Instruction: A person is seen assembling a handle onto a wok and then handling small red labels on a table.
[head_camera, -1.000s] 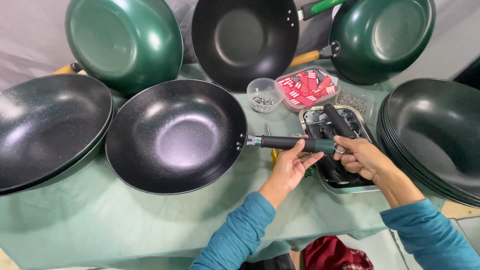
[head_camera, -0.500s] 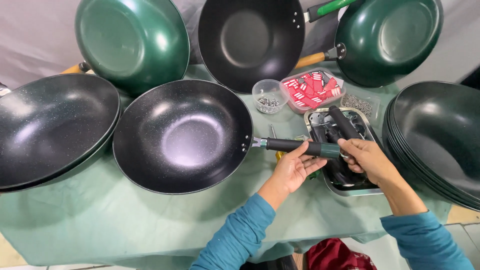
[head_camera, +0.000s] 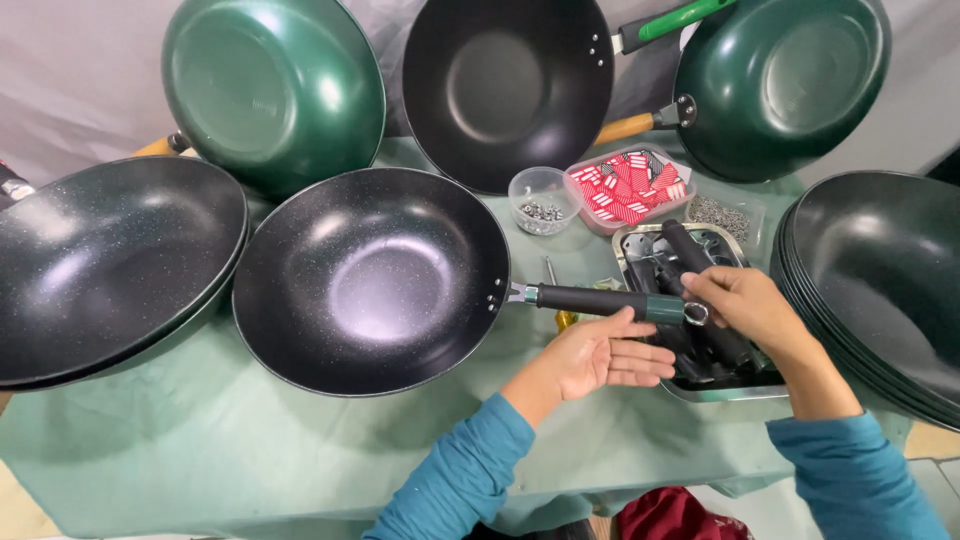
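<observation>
- Black speckled non-stick wok (head_camera: 375, 280) resting mid-tabletop on pale green cloth (head_camera: 200, 460); its black handle with green end (head_camera: 600, 300) pointing toward right edge.
- Left hand (head_camera: 600, 355) palm up under handle, fingers together and flat, not closed.
- Right hand (head_camera: 745, 305) fingertips pinched on handle's end ring, above metal tray of black handles (head_camera: 700, 385).

Bare green cloth (head_camera: 300, 450) lies open near the person; woks (head_camera: 110, 265) and a tray (head_camera: 700, 390) crowd the rest.
</observation>
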